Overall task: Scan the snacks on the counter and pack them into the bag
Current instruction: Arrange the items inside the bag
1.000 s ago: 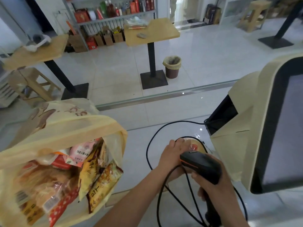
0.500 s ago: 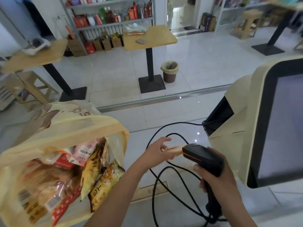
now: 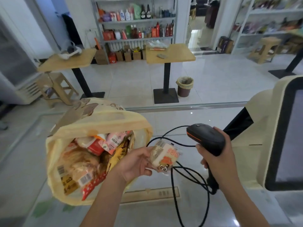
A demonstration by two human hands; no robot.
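My left hand (image 3: 136, 163) grips a small clear-wrapped snack packet (image 3: 165, 155) with orange print, held above the glass counter (image 3: 172, 118) just right of the bag's mouth. A yellow plastic bag (image 3: 101, 122) lies open at the left, stuffed with several snack packs (image 3: 91, 158). My right hand (image 3: 214, 159) holds a black barcode scanner (image 3: 206, 136) with an orange stripe, its head pointing left, up and right of the packet. The scanner's black cable (image 3: 177, 174) loops across the counter below the packet.
A cream checkout terminal (image 3: 268, 136) with a dark screen stands at the right edge. Beyond the counter are two wooden tables (image 3: 170, 54), wooden stools, a lined bin (image 3: 184, 86) and shelves of bottles (image 3: 137, 23).
My left hand has lifted the snack packet off the counter and carried it left toward the bag's mouth. The scanner has risen slightly. The view has tilted and shifted, bringing the bag closer to centre.
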